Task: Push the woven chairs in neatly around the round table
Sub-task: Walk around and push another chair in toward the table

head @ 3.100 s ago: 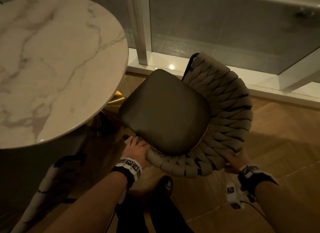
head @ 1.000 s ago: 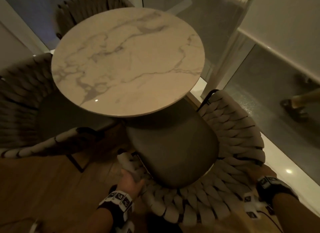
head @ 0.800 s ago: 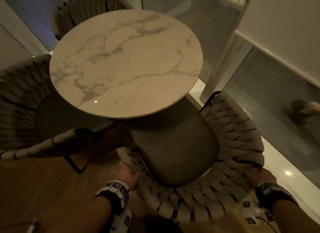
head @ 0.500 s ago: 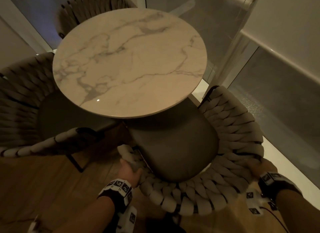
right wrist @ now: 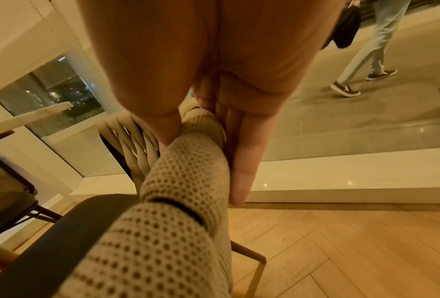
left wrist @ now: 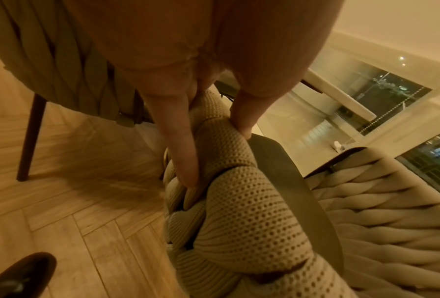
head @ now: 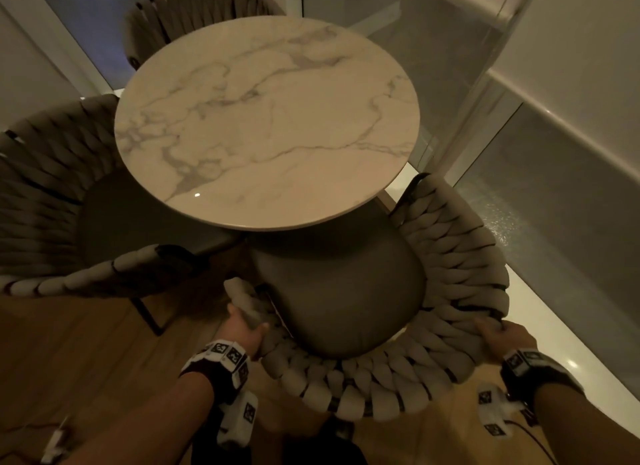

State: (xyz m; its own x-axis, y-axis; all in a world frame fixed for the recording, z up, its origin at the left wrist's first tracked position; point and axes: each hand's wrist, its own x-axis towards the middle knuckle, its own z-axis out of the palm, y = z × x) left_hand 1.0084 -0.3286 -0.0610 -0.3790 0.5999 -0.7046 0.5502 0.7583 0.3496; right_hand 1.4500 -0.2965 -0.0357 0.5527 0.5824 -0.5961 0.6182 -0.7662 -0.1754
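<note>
A woven chair with a dark seat stands right before me, its seat front tucked under the round marble table. My left hand grips the left end of its braided rim, thumb on top and fingers along the outer side. My right hand grips the rim on the right, thumb inside, fingers outside. A second woven chair sits at the table's left. A third woven chair sits at the far side.
Glass panels and a white sill run close behind the chair on the right. The floor is herringbone wood. A person walks beyond the glass. My shoe is beside the chair's back.
The chair has slid a little further under the table, and its right side has swung slightly toward it. Both hands keep their hold on the rim.
</note>
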